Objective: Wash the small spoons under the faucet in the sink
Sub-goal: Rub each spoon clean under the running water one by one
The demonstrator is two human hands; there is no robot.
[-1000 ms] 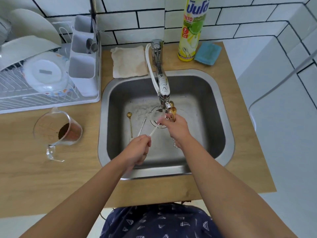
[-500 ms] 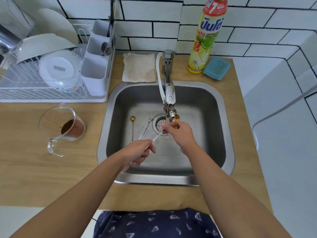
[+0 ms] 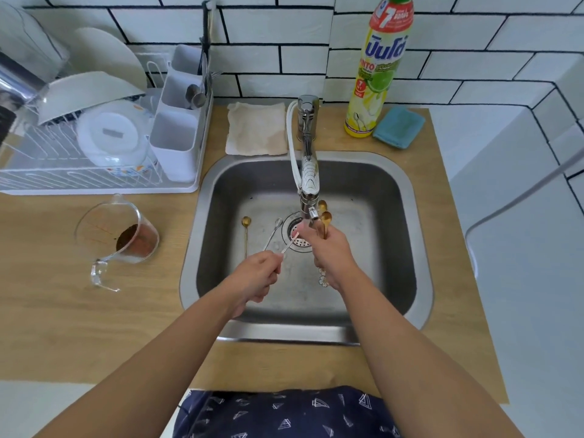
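Note:
Over the steel sink, my left hand pinches the handle of a small silver spoon whose bowl end reaches under the faucet spout. My right hand grips two gold spoons, bowls pointing up beside the spout, and its fingertips touch the silver spoon's tip. A gold spoon and a silver spoon lie on the sink floor left of the drain.
A dish rack with bowls and a cutlery holder stands at the left. A glass measuring cup with brown dregs sits on the wooden counter. Behind the sink are a beige cloth, a dish-soap bottle and a blue sponge.
Both hands stay under the spout with the same spoons; my left hand has shifted slightly. The camera has tilted up, showing more of the wall and rack.

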